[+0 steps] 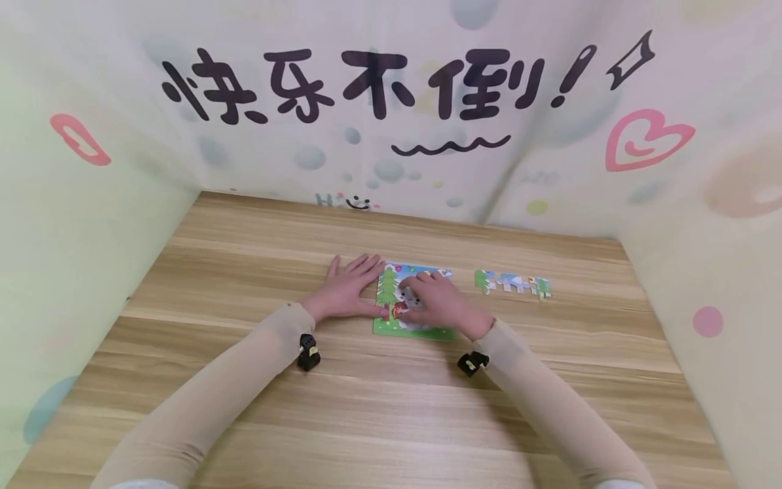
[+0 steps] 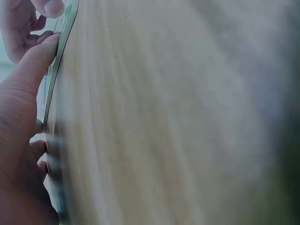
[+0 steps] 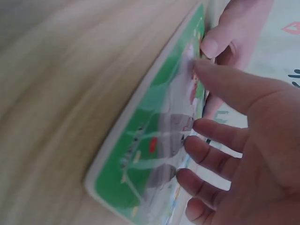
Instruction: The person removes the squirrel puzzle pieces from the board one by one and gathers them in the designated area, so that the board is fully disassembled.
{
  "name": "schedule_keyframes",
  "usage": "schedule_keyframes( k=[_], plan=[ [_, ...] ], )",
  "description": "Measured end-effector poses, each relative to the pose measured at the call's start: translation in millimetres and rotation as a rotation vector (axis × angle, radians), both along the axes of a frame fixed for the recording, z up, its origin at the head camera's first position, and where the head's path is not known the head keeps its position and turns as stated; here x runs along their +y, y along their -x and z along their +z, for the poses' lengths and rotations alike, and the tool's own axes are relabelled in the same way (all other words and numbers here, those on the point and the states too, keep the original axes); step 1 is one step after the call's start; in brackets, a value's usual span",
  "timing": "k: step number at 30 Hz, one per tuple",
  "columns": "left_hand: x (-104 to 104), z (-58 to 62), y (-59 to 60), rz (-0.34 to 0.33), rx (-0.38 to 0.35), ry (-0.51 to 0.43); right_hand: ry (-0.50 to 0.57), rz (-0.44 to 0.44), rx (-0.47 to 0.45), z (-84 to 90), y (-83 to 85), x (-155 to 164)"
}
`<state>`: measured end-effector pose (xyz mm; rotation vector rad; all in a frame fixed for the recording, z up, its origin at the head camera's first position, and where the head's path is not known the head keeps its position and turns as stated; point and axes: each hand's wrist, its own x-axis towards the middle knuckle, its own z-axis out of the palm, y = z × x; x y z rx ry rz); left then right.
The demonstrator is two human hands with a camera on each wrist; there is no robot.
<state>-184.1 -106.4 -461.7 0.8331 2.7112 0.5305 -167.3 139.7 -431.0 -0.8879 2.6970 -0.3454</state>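
Both hands sit on the puzzle board [image 1: 414,331], directly under them. Right hand [image 1: 441,303] lies on top, fingers spread, loosely bent, tips pressing the pieces. Left hand [image 1: 349,291] flat, fingers straight, braces board's left edge. Spare piece strip [image 1: 512,283] lies beyond right hand, long axis left-right; right hand nearer.

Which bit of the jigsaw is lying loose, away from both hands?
The strip of joined pieces on the table, right of the puzzle board. No hand touches it; both hands rest at the board.
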Motion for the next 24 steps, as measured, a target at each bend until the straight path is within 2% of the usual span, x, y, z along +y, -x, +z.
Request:
schedule_keyframes(
  k=[8,16,24],
  plan=[
    [1.3,1.0,-0.4,0.01,-0.006,-0.008,0.007,-0.059,-0.116,7.1,-1.7,-6.3],
    [1.7,3.6,-2.3,0.016,-0.011,-0.008,-0.012,-0.086,-0.136,8.6,-0.4,-12.0],
    [2.3,4.1,-1.2,0.017,-0.016,0.002,-0.013,-0.112,-0.199,16.8,2.6,-16.8]
  ],
)
